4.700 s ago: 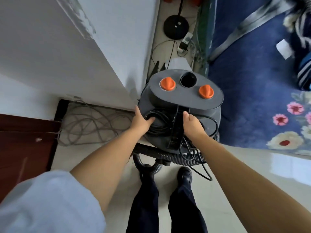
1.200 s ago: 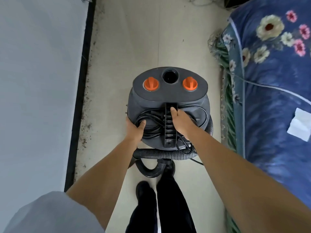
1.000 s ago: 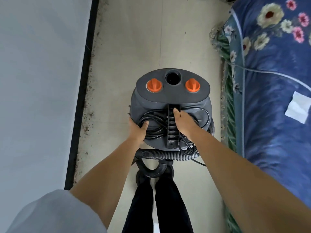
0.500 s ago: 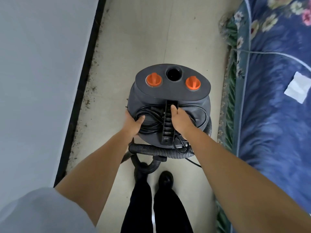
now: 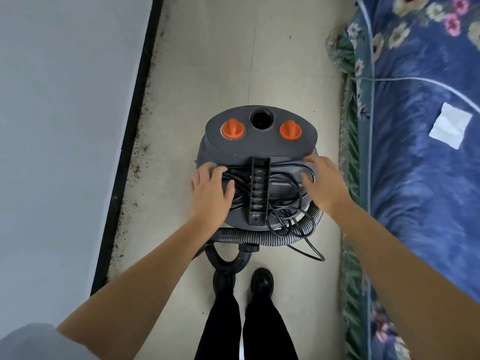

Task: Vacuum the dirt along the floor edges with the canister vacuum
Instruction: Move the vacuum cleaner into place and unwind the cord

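A grey canister vacuum (image 5: pixel 259 144) with two orange knobs stands on the pale floor right in front of my feet. Its black cord is coiled on the lid around the ribbed handle (image 5: pixel 258 188). A ribbed grey hose (image 5: pixel 259 239) curls around its near side. My left hand (image 5: pixel 211 192) hovers over the lid's left part, fingers spread. Over the right part is my right hand (image 5: pixel 323 181), also spread and holding nothing. Dark dirt specks (image 5: pixel 135 165) lie along the black baseboard (image 5: pixel 124 146) to the left.
A white wall (image 5: pixel 59 126) runs along the left. A bed with a blue floral cover (image 5: pixel 415 165) lines the right side, a white paper (image 5: pixel 450 124) on it. The floor strip (image 5: pixel 233 61) between them stretches ahead. My black shoes (image 5: pixel 244 281) stand behind the vacuum.
I carried the vacuum from the cable corner into the strip between wall and bed. Both hands have just let go of the lid and handle and opened; the vacuum now rests on the floor.
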`<state>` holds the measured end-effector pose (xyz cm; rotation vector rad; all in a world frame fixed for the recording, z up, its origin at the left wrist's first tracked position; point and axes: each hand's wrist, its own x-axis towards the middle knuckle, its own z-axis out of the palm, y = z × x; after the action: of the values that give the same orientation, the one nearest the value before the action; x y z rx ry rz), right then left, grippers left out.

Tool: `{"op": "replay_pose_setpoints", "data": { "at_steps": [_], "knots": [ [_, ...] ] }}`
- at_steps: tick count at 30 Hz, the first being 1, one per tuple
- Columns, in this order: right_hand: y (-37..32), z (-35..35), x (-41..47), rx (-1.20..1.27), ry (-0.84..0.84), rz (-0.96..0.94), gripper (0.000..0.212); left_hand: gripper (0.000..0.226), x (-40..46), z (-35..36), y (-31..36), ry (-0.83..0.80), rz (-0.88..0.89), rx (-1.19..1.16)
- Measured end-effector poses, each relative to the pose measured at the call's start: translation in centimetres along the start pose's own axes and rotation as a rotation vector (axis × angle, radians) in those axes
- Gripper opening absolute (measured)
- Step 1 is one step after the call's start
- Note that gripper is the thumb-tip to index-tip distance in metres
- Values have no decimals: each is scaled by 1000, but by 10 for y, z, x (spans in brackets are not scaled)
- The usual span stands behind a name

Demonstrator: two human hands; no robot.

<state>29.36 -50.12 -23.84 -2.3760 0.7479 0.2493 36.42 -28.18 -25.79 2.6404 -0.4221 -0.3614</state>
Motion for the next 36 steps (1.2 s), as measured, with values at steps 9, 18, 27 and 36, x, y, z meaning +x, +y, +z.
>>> {"op": "replay_pose_setpoints", "data": {
  "at_steps": [9,18,27,36],
  "knots": [
    [-23,21,2,-520,-440,-195,86,38,16,7,14,-303,-97,-4],
    [-25,42,2,-584,-394,-195,93,35,28,3,25,-378,-195,-123],
    [-21,51,-8,-706,-243,-281,61,46,17,1,-22,-323,-223,-273],
    [13,11,-10,-573,-313,0,35,48,17,10,11,-464,-234,-360]
  ]
}}
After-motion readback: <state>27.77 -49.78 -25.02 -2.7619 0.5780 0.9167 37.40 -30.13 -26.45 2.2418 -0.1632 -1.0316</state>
